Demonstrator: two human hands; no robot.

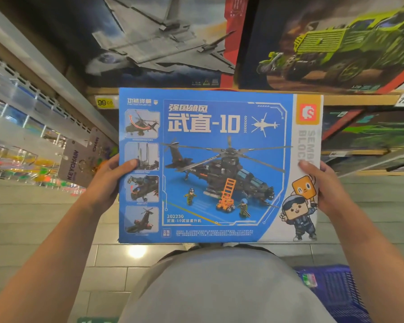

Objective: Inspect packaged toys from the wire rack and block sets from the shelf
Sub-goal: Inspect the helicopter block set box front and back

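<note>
Block set box [219,164], blue, helicopter print, flat and wide, is held in front of the shelf [359,99], printed face toward the camera, just below the shelf's front edge. Left hand [110,183] grasps the box's left edge, thumb over the front face and the other fingers hidden behind. Right hand [322,185] grasps the right edge the same way, thumb on the white side strip. Both hands sit about mid-height on the box.

Handling, as a judgement: stiff cardboard, glossy print so probably a bit slick. Loose bricks inside likely give moderate weight that can shift when tilted. A face this broad could bow or twist under a one-hand corner hold, so opposite side edges are the sensible place to take it. Corners look prone to dents if knocked against the shelf edge.

Containers: box is closed, contents not visible. On the shelf above the box stand two larger boxed sets, a grey jet box [159,40] on the left and a green truck box [336,43] on the right, both closed. Below the shelf to the right of the held box, more boxes are stacked, too blurred to read. Yellow price tag [105,103] sits on the shelf edge just left of the box's top corner. Left of the box, keychain cards [77,159] hang on a rack. Blue plastic basket [334,292] is on the floor below the box's right corner; something small and colourful lies in it, cannot tell what.
</note>
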